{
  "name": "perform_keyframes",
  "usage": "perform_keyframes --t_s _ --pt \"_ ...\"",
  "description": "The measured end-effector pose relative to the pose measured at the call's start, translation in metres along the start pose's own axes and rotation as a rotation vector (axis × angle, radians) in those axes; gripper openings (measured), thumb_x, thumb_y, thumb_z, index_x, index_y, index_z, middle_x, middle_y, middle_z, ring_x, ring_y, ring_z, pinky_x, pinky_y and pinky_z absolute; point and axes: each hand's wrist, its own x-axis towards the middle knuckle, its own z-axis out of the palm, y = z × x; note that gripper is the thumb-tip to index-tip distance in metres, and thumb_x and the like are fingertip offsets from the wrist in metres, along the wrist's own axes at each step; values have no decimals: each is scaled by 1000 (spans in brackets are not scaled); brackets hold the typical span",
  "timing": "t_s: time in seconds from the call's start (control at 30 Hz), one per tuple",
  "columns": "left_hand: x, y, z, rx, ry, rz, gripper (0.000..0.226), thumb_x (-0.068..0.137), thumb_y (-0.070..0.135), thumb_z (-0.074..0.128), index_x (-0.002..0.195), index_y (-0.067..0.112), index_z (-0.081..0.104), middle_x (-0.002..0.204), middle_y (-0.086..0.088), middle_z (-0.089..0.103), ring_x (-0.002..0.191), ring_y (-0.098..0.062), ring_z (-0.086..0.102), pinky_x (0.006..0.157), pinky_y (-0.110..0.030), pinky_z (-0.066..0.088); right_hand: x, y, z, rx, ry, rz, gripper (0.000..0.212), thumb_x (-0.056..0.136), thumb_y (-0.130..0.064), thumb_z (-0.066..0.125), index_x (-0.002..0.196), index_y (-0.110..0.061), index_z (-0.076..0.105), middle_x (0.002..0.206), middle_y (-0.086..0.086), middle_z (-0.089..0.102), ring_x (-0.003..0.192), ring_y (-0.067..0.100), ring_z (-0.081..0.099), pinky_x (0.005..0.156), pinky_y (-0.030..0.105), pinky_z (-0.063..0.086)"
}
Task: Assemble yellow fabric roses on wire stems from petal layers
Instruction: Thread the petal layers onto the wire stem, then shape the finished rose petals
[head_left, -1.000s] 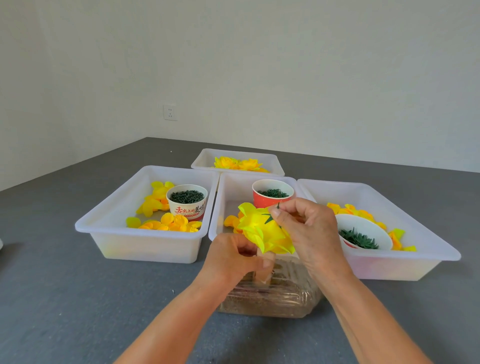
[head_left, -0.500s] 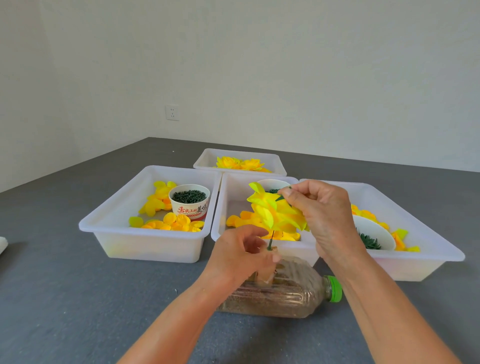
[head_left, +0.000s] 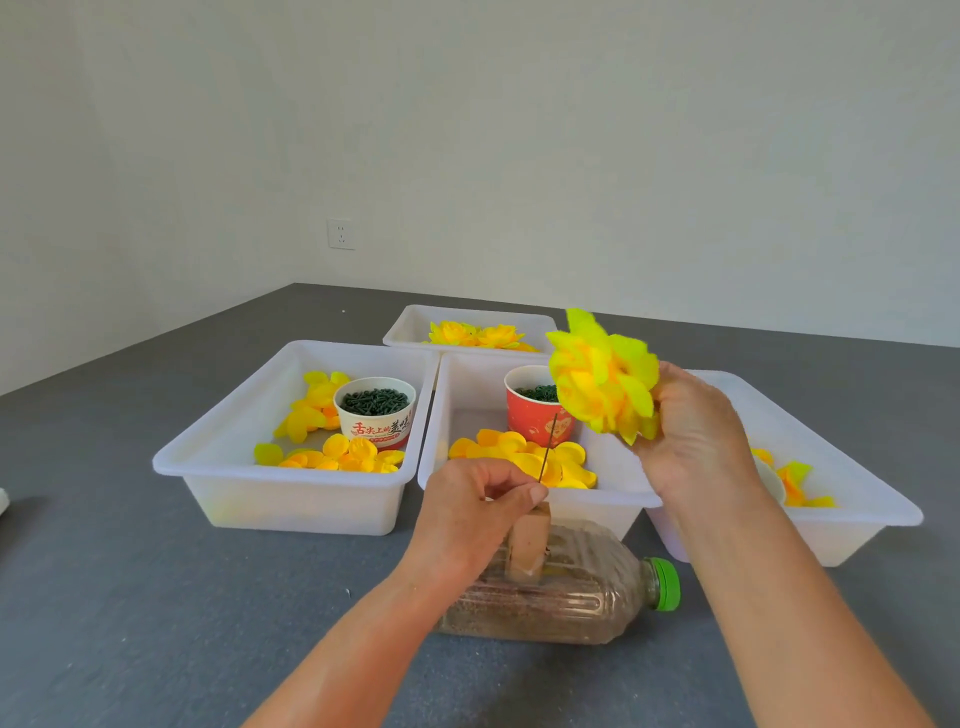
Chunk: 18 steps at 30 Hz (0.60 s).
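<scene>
Head cam: left hand (head_left: 470, 512) pinches the thin wire stem (head_left: 548, 446), while right hand (head_left: 693, 431) grips the yellow rose (head_left: 602, 382) just up-right of it.

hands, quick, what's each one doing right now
Left hand: pinching the thin wire stem just above the cardboard block on the bottle.
Right hand: holding the yellow fabric rose, lifted off the wire.

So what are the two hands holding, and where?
The right hand holds the yellow flower by its back edge. The left hand pinches the thin wire near its bottom, just above the brown block.
</scene>
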Motion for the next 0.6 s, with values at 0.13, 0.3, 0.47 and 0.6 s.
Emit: perform_keyframes --t_s 0.13,0.3,0.47,0.6 --pt "0 1 0 -47 -2 -7 18 80 16 72 66 26 72 61 17 66 60 7 55 60 -5 41 13 5 -8 219 17 329 26 94 -14 43 72 -16 56 66 5 64 68 21 56 65 30 45" --pt "1 4 -1 -59 -33 -16 11 80 15 72 69 19 74 60 11 67 58 5 55 56 -5 40 21 19 -15 325 9 447 19 95 -21 45 79 -17 55 79 5 62 70 20 55 62 30 40" --pt "3 3 -6 73 -39 14 10 80 21 72 71 22 76 69 9 69 63 4 55 60 -6 39 28 30 -15 411 3 460 21 96 -24 47 79 -15 56 77 6 61 68 20 53 61 29 39" --pt "5 5 -10 59 -90 -18 6 78 24 74 73 23 77 72 8 71 69 -1 61 68 -16 46 31 36 -14 493 8 466 21 95 -22 50 78 -13 57 78 7 62 67 21 55 57 31 41"
